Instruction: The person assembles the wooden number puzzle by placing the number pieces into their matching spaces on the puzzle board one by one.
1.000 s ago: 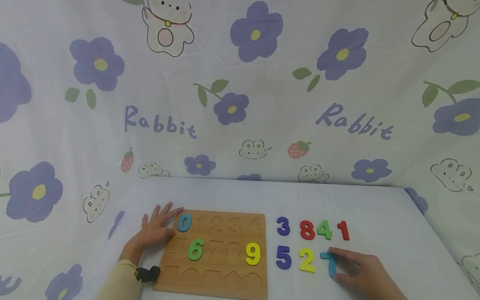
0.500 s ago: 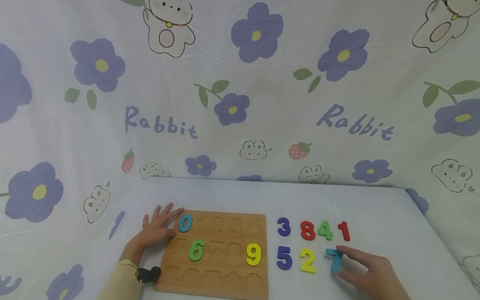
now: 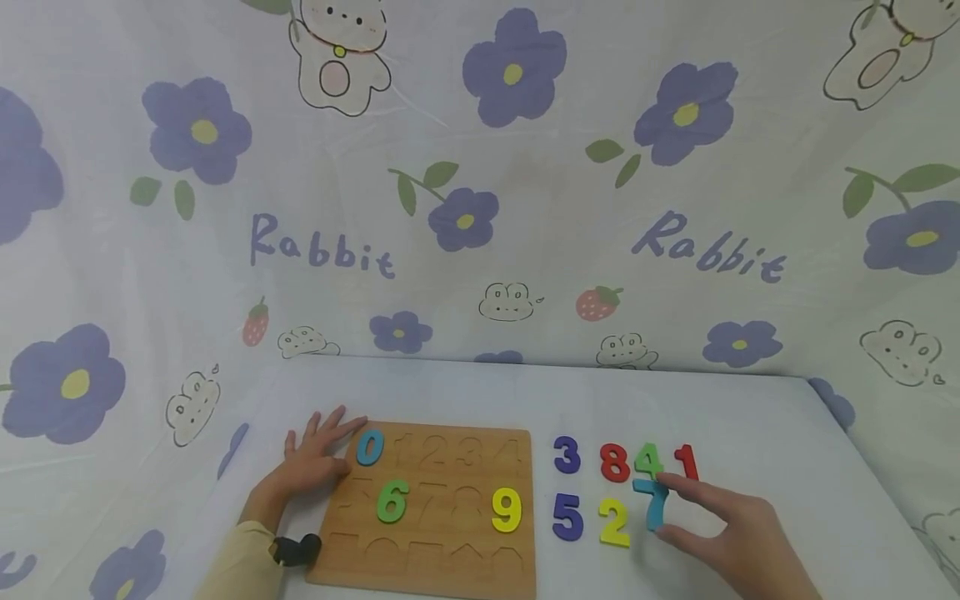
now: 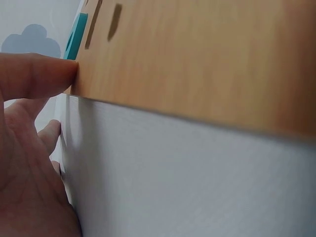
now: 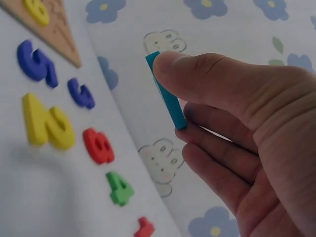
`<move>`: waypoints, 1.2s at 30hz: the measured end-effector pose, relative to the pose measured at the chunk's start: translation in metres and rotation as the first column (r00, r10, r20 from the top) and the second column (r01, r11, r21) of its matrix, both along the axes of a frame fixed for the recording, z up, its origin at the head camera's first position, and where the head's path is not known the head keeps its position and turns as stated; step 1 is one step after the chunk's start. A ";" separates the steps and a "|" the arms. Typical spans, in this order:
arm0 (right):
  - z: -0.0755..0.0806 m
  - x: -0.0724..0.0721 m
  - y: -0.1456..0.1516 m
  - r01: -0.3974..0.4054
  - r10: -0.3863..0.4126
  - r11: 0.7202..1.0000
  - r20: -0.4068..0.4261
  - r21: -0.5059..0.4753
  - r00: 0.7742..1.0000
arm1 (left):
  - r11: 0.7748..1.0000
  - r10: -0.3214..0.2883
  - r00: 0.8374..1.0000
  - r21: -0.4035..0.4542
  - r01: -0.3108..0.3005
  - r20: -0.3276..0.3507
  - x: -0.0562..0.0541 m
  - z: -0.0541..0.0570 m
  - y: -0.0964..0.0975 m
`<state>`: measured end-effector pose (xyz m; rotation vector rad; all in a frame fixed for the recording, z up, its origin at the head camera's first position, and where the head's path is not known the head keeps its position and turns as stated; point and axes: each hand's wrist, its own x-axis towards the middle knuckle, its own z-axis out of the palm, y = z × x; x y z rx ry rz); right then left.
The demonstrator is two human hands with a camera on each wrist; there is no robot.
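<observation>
The person's right hand [image 3: 731,529] pinched the blue 7 [image 3: 656,510] between thumb and fingers, holding it above the white table [image 3: 570,392], just right of the yellow 2 [image 3: 615,529] and, in the head view, immediately below the green 4 [image 3: 649,461]. The left hand [image 3: 315,462] lay relaxed, fingers spread, its thumb touching the left edge of the wooden board [image 3: 442,579], which bore the blue 0 [image 3: 363,450], green 6 [image 3: 382,500] and yellow 9 [image 3: 516,508].

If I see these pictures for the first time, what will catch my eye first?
Likely the blue 7, pinched in the right hand above the white table. Next, the board at left, bearing 0, 6 and 9. Behind the table, purple flowers on the backdrop also stand out.
</observation>
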<state>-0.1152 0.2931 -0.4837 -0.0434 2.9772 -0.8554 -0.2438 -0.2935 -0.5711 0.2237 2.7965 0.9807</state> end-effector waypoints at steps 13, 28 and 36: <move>0.023 -0.006 -0.053 -0.084 0.064 0.990 -0.175 -0.110 0.983 | 1.000 0.007 0.999 0.000 -0.007 0.031 0.004 0.004 0.006; 0.047 -0.025 -0.120 -0.233 0.163 0.950 -0.305 -0.208 0.938 | 1.000 0.004 1.000 0.022 -0.004 -0.015 0.002 0.003 0.003; 0.031 -0.033 -0.161 -0.335 0.218 0.900 -0.376 -0.280 0.901 | 1.000 0.009 0.999 -0.013 -0.008 0.031 0.003 0.008 0.004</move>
